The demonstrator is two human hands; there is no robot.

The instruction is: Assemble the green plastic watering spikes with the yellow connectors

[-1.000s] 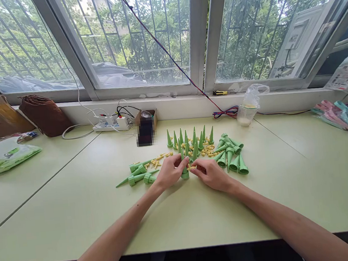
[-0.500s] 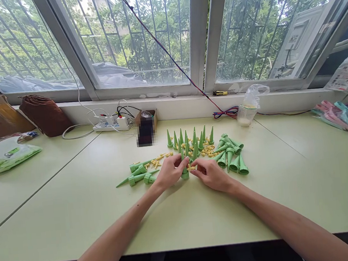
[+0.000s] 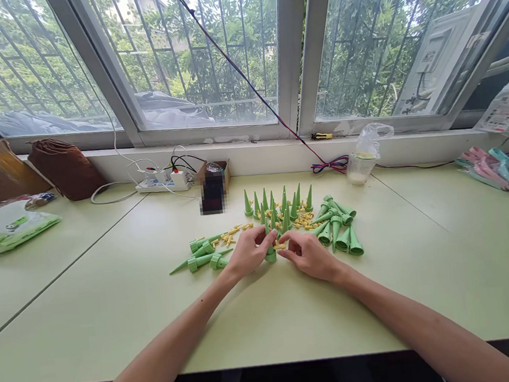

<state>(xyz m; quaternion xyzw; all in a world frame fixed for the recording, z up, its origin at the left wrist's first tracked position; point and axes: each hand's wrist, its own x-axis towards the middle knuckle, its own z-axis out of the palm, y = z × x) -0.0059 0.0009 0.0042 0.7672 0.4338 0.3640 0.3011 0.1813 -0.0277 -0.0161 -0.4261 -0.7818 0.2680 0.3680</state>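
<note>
My left hand (image 3: 252,251) is closed around a green plastic watering spike (image 3: 270,254), which stands upright on its wide base. Beside it, my right hand (image 3: 308,253) pinches a small yellow valve piece (image 3: 279,246) against the spike's side. Behind both hands, several more green spikes (image 3: 309,199) stand point up, with loose yellow pieces (image 3: 305,220) scattered among them. To the right lies a heap of green spikes (image 3: 337,231) on their sides. Left of my left hand are several lying spikes (image 3: 202,259) and more yellow pieces (image 3: 229,236).
The pale green table (image 3: 294,325) ends at a front edge near me. Along the window side are a power strip (image 3: 164,183), a small cardboard box (image 3: 223,170), a bagged plastic cup (image 3: 361,167) and bundled wire (image 3: 333,164). Plastic packets (image 3: 500,170) lie far right.
Hardly anything differs. Both hands keep the same place at the upright spike, and the yellow piece stays at its side with at most a slight shift.
</note>
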